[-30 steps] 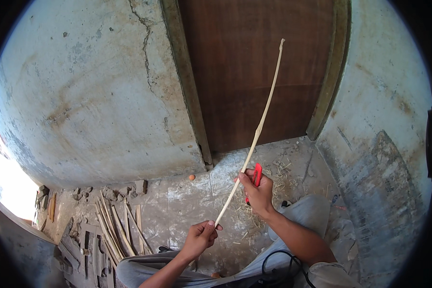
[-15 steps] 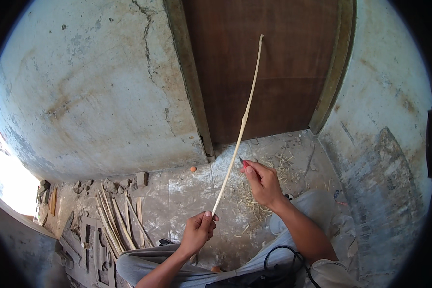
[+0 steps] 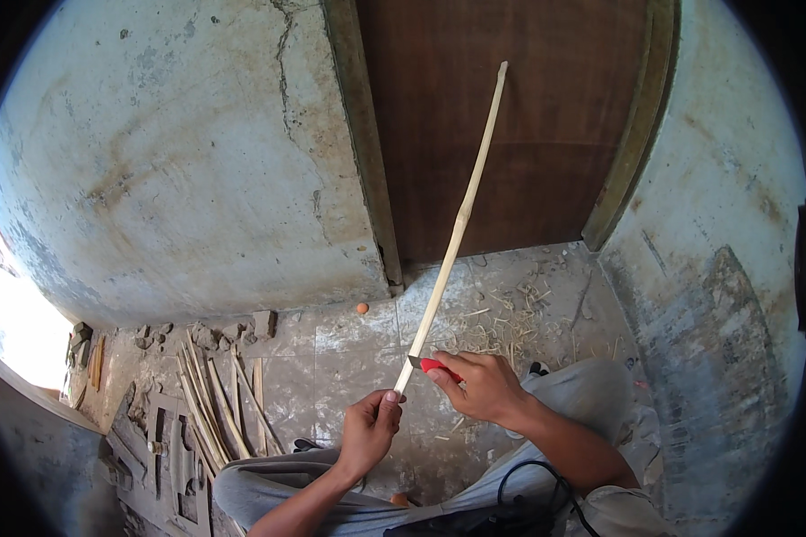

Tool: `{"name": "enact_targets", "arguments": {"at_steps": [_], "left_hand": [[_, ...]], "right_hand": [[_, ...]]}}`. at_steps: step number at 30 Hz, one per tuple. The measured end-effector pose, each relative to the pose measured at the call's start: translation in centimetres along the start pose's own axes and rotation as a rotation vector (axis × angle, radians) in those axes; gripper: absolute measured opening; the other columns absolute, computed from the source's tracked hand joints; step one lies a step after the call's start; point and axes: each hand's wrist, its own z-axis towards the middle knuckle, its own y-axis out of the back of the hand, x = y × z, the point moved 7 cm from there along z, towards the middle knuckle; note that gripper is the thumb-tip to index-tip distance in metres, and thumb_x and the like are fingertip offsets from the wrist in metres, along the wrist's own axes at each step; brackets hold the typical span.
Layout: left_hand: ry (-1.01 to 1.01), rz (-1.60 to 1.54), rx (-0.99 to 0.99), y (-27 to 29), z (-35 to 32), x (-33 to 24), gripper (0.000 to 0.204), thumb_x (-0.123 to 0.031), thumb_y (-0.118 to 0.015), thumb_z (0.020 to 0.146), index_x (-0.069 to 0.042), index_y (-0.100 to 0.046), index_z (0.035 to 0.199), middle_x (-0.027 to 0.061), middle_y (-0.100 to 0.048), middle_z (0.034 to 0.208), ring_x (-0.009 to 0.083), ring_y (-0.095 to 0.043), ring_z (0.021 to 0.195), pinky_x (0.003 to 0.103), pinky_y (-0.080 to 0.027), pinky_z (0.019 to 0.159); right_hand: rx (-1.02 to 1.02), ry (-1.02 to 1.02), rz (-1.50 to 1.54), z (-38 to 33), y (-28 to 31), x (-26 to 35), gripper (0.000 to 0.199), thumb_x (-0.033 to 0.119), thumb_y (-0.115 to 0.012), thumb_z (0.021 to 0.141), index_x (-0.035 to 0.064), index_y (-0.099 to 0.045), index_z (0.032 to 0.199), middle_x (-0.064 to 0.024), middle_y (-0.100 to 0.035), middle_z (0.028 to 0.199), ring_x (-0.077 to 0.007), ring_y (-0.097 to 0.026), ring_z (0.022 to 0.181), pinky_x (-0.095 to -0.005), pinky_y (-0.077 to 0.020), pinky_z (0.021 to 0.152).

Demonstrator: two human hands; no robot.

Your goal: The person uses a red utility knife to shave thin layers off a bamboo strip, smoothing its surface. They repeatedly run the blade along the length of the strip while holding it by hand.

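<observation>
A long pale bamboo strip (image 3: 461,219) slants up and away in front of me, its far end against the view of the brown door. My left hand (image 3: 372,431) is closed round its near end, thumb on top. In my right hand (image 3: 479,385) is a knife with a red handle (image 3: 440,367), fingers wrapped round it. The short dark blade (image 3: 415,362) meets the strip's right edge a little above my left hand. Part of the handle is hidden by my fingers.
Several bamboo strips (image 3: 208,407) lie at the left beside a broken grey slab (image 3: 157,447). Curly shavings (image 3: 510,331) litter the floor at right. Rubble (image 3: 206,336) and a small orange ball (image 3: 362,308) lie by the cracked wall (image 3: 197,179). A brown door (image 3: 546,134) stands ahead.
My right hand has come down and toward me with the knife, so the blade now touches the strip near my left hand. The strip has turned, showing a broader face.
</observation>
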Motion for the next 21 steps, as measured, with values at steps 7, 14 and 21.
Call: {"name": "enact_targets", "arguments": {"at_steps": [7,14,21], "left_hand": [[0.067,0.017,0.022,-0.2,-0.2,0.0,0.036,-0.029,-0.05,0.107,0.004,-0.064,0.1,-0.0024,-0.05,0.065,0.0037,-0.04,0.053,0.022,-0.033,0.047],[0.068,0.018,0.02,-0.3,-0.4,-0.3,0.038,-0.032,-0.052,0.106,0.003,-0.065,0.099,-0.0042,-0.049,0.066,0.0025,-0.042,0.055,0.022,-0.034,0.048],[0.001,0.096,-0.016,0.0,-0.4,-0.2,0.037,-0.029,-0.05,0.107,0.004,-0.064,0.099,-0.0028,-0.05,0.066,0.0029,-0.041,0.053,0.022,-0.034,0.047]], "right_hand": [[-0.025,0.001,-0.04,0.0,0.4,0.4,0.031,0.027,-0.07,0.092,0.0009,-0.072,0.109,-0.013,-0.07,0.075,-0.0286,-0.069,0.059,-0.0371,-0.0532,0.052],[-0.118,0.058,-0.169,-0.3,0.7,1.1,0.03,0.03,-0.074,0.088,0.0045,-0.072,0.104,-0.0069,-0.066,0.067,-0.023,-0.065,0.052,-0.0347,-0.0501,0.045],[-0.204,0.142,-0.255,-0.4,0.2,1.2,0.032,0.029,-0.074,0.088,0.003,-0.07,0.106,-0.0058,-0.062,0.065,-0.0208,-0.064,0.05,-0.0331,-0.0481,0.042]]}}
